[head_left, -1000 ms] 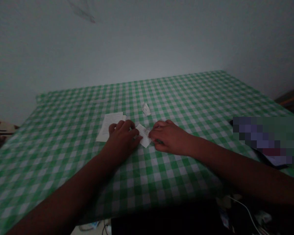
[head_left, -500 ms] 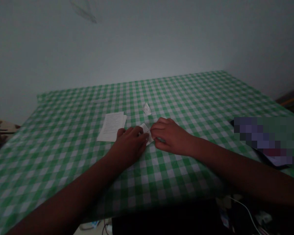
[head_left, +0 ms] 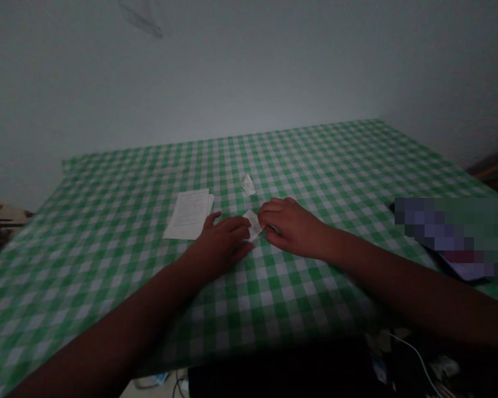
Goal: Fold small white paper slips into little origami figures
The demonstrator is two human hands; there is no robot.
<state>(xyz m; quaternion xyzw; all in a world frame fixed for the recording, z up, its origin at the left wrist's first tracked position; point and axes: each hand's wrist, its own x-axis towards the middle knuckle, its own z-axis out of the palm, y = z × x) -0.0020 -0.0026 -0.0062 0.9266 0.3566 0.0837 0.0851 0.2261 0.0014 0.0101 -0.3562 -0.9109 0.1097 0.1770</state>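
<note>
A small printed paper slip point(head_left: 253, 225) lies tilted on the green gingham tablecloth point(head_left: 299, 160), between my two hands. My left hand point(head_left: 223, 241) reaches in from the lower left, fingers stretched out and thumb apart, its fingertips at the slip's left edge. My right hand point(head_left: 291, 225) comes from the right, with curled fingers seeming to pinch the slip's right end. Part of the slip is hidden by those fingers. A small crumpled paper scrap point(head_left: 248, 184) lies above the hands, and a small stack of printed white sheets point(head_left: 188, 214) lies left of my left hand.
A dark flat device point(head_left: 440, 265), partly covered by a blurred patch, lies at the table's right side. A white cable point(head_left: 413, 356) runs below the front edge among dark clutter. A pale wall rises behind the table.
The slip has shifted to the right and now lies more upright. My left hand has slid right and its fingers have straightened, and my right hand has moved slightly. The sheets and scrap stay put.
</note>
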